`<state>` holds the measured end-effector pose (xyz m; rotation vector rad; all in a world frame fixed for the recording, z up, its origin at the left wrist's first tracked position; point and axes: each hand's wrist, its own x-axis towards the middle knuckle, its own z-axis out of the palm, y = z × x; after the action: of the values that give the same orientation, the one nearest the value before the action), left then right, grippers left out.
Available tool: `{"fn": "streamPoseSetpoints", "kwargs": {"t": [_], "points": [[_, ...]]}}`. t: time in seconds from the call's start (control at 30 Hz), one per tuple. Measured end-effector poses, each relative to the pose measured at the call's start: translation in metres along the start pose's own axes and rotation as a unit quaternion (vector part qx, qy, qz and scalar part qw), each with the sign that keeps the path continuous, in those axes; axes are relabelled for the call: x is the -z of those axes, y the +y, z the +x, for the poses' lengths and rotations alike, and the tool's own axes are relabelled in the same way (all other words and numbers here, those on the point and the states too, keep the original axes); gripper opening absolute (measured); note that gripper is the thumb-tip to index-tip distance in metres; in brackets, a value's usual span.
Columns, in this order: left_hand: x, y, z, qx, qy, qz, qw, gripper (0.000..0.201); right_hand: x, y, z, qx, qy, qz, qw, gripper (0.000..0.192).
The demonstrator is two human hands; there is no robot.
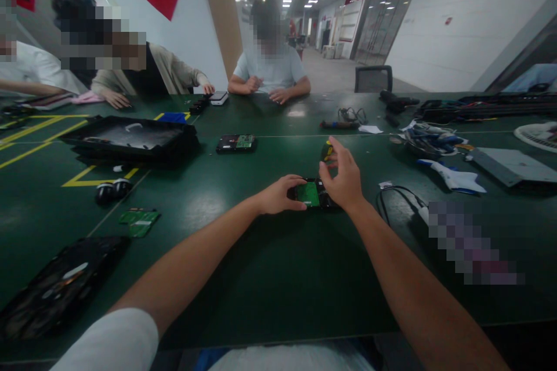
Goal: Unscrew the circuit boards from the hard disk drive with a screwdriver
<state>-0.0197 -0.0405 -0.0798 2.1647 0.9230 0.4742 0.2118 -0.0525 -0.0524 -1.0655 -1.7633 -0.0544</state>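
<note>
Black hard drive with a green circuit board facing up (311, 193) is lying at the centre of the frame on the dark green table (243, 266). Left hand (278, 195) is gripping its left end, steadying it. Right hand (343, 177) is resting on its right edge, fingers loosely spread, holding nothing. Judging by this, the board is being worked loose; a tool seems needed next.

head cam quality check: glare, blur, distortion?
Head view: ceiling light strips glare off the glossy green table; wide-angle stretch bends the forearms and edges; left hand and right hand on the small green-boarded device look slightly soft; far corridor overexposed.
</note>
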Motion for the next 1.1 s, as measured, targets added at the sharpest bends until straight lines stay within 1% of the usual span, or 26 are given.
{"fn": "streamPoseSetpoints", "kwargs": {"t": [0.23,0.4,0.67,0.8,0.97,1.1], "points": [[-0.0013,-0.0023,0.0015,-0.017,0.008,-0.002,1.0,0.087,-0.0001,-0.0002,0.0006,-0.014,0.017,-0.008,1.0,0.069],[-0.001,-0.002,0.0011,-0.015,0.008,-0.005,1.0,0.086,-0.0005,-0.001,-0.0002,-0.008,0.005,0.003,1.0,0.067],[0.0004,0.0002,0.0007,0.003,-0.001,-0.006,1.0,0.088,0.0,0.0001,-0.0002,-0.017,0.006,-0.002,1.0,0.067],[0.0008,0.0019,0.0,0.01,-0.004,-0.01,1.0,0.086,-0.0012,0.0021,-0.0004,-0.017,0.004,0.001,1.0,0.071],[0.0008,0.0022,-0.0001,0.009,-0.002,0.002,1.0,0.087,-0.0001,0.0018,-0.0003,-0.016,0.007,-0.01,1.0,0.069],[0.0002,0.0012,0.0005,0.002,0.0,0.005,1.0,0.088,0.0012,-0.0012,0.0002,-0.01,-0.002,0.001,1.0,0.068]]}}
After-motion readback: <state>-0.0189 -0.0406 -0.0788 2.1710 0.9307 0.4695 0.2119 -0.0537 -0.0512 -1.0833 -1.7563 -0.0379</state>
